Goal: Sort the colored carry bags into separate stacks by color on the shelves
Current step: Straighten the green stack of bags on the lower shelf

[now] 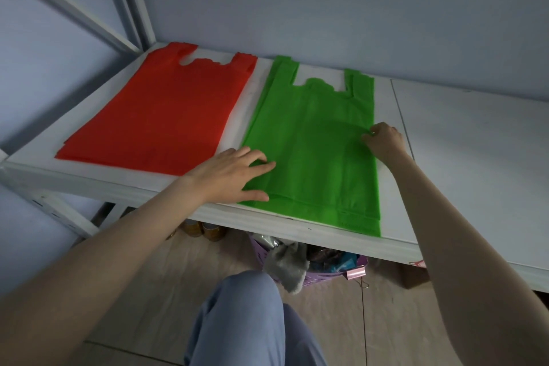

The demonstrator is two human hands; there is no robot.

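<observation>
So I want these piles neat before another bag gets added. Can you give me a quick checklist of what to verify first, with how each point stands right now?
1. Colors kept apart: ok. The red stack and the green stack lie side by side on the shelf, not touching.
2. Green stack held flat: ok. The left hand lies open on its near left edge.
3. Right edge aligned: cannot tell. The right hand pinches that edge.
4. Green stack fully on the shelf: cannot tell. Its near edge lies at the shelf's front lip.
5. No stray color inside either stack: cannot tell. Only the top bags show.
</observation>
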